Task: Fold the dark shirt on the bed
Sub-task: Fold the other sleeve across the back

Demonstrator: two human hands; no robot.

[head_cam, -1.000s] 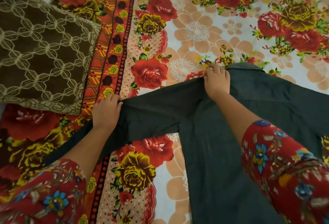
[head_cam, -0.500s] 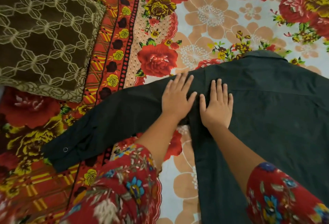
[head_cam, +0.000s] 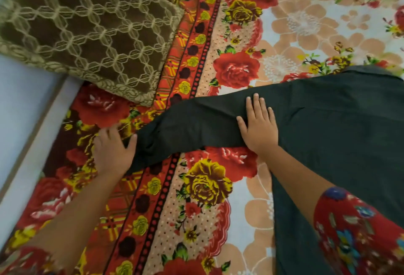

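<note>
Head view: the dark shirt (head_cam: 341,134) lies spread on the bed (head_cam: 220,226), its body filling the right side of the scene from the far collar (head_cam: 369,70) down to the near edge. One long sleeve (head_cam: 196,124) runs out from the body to the left and slightly nearer, ending in a rumpled cuff end (head_cam: 145,154) on the red patterned border of the floral bedsheet (head_cam: 306,34).

The right hand (head_cam: 259,127) lies palm down on the sleeve close to where it joins the body. Its fingers (head_cam: 255,105) are straight, a little spread and pointing to the far side, pressing the cloth flat and gripping nothing.

The left hand (head_cam: 113,151) is at the sleeve's left end. It looks released, with the fingers extended over the bedsheet; they are blurred, so their exact lie is unclear. The thumb (head_cam: 133,141) reaches right and touches the edge of the cuff end.

Both forearms are bare, and red flowered garment sleeves show at the near right (head_cam: 358,235) and near left (head_cam: 24,259).

A brown pillow (head_cam: 87,34) with a pale lattice pattern lies at the far left of the bed, well apart from the shirt's body, its near corner close to the sleeve. A pale floor (head_cam: 19,104) shows beyond the bed's left edge.
</note>
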